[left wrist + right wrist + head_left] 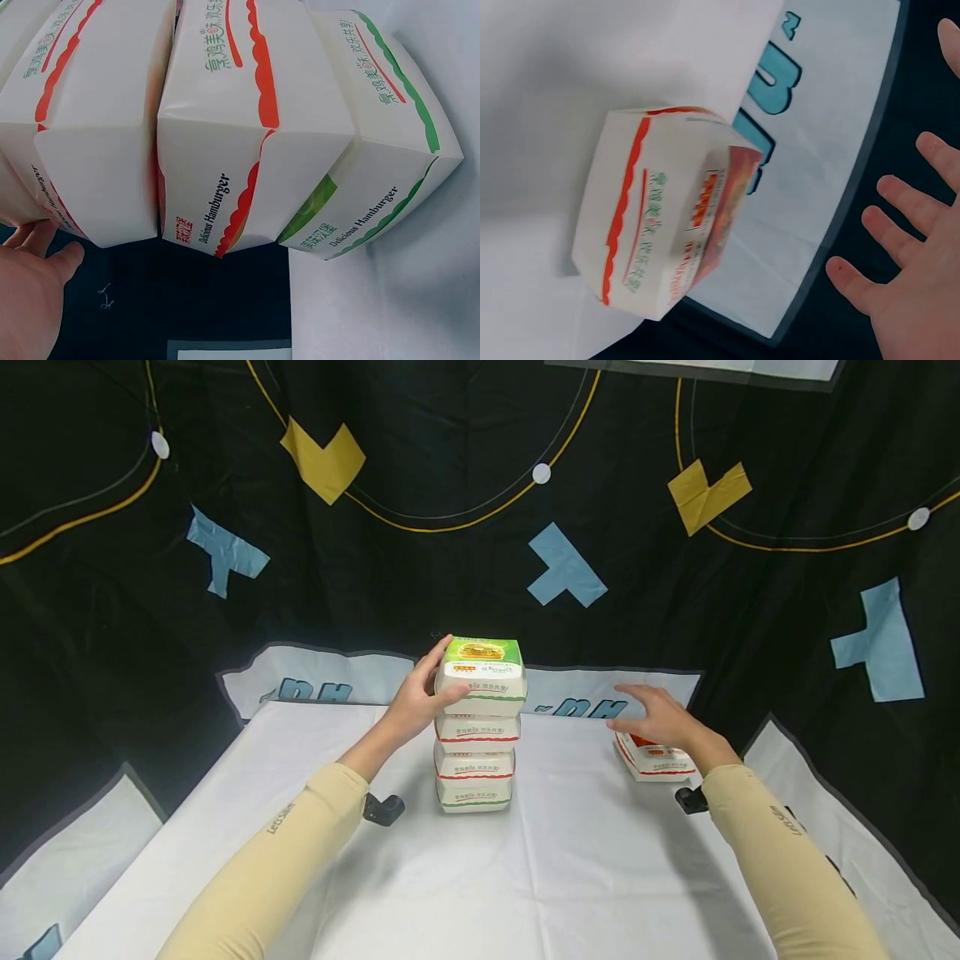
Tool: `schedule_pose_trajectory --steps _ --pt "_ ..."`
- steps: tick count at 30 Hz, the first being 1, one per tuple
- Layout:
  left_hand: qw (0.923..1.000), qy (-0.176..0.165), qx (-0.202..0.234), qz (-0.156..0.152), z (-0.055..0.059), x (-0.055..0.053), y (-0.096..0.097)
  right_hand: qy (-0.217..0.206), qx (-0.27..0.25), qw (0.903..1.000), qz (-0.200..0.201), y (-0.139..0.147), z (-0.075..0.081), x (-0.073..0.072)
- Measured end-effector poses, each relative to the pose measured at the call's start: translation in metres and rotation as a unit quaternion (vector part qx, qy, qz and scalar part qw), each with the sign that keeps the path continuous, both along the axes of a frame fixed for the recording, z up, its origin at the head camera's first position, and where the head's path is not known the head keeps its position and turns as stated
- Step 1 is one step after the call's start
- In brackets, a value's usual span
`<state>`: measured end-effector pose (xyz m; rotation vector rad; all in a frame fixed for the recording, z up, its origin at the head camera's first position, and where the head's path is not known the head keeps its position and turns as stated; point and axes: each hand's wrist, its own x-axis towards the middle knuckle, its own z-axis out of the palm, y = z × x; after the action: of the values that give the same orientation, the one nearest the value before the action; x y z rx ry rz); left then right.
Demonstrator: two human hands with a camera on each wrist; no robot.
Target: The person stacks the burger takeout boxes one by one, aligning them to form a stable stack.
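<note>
Several hamburger boxes stand stacked in one column. On top sits a burger box (pixel 482 668) with a green lid; below it come a red-trimmed box (pixel 477 733) and others, including a green-trimmed one (pixel 375 202) at the bottom. My left hand (pixel 422 697) holds the top box at its left side, thumb on the front face and fingers toward the back. To the right, a single red-trimmed burger box (pixel 652 217) rests on the table. Above it hovers my right hand (pixel 663 720), fingers spread and apart from the box, partly hiding its lid in the head view.
A white cloth covers the table (pixel 585 877). Behind it hangs a black curtain (pixel 420 585) with blue and yellow tape pieces and looping cords. A white printed strip (pixel 360 672) runs along the table's back edge.
</note>
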<state>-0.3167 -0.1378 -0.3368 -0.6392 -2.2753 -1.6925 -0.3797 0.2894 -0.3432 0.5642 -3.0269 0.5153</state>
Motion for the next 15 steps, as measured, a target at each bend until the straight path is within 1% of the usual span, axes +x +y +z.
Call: schedule_pose_trajectory --steps 8,15 --pt "1.0000 -0.005 0.000 0.000 -0.001 -0.001 0.000 -0.014 0.018 0.9996 -0.015 0.011 -0.010 -0.001" --pt "1.0000 -0.004 -0.002 -0.001 -0.001 -0.002 0.000 -0.045 0.030 0.9979 -0.035 0.021 -0.023 -0.007"
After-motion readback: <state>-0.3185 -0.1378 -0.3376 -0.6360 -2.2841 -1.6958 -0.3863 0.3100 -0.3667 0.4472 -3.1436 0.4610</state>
